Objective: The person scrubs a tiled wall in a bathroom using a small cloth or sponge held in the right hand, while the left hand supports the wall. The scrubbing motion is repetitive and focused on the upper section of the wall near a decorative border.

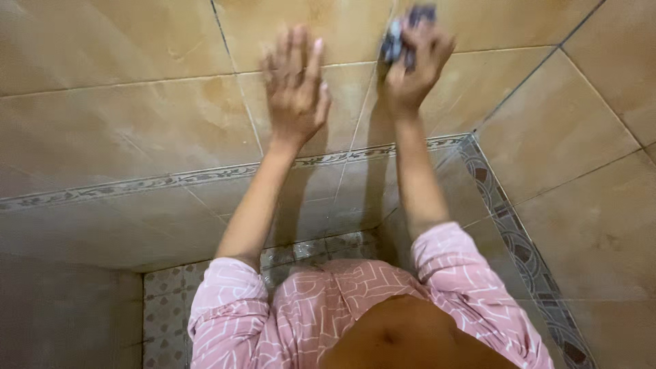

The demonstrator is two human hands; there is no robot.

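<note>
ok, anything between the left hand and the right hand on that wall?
Head view: only bare tan wall tile with a vertical grout line between left hand and right hand, which grips a dark scrubber.

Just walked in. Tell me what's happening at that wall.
A person in a pink patterned top stands facing a corner of tan wall tiles. The right hand presses a small dark grey scrubbing pad or cloth against the wall, fingers closed around it. The left hand lies open and flat on the tiles beside it. A patterned border strip runs lower on the wall, and mosaic floor tiles show below.
</note>
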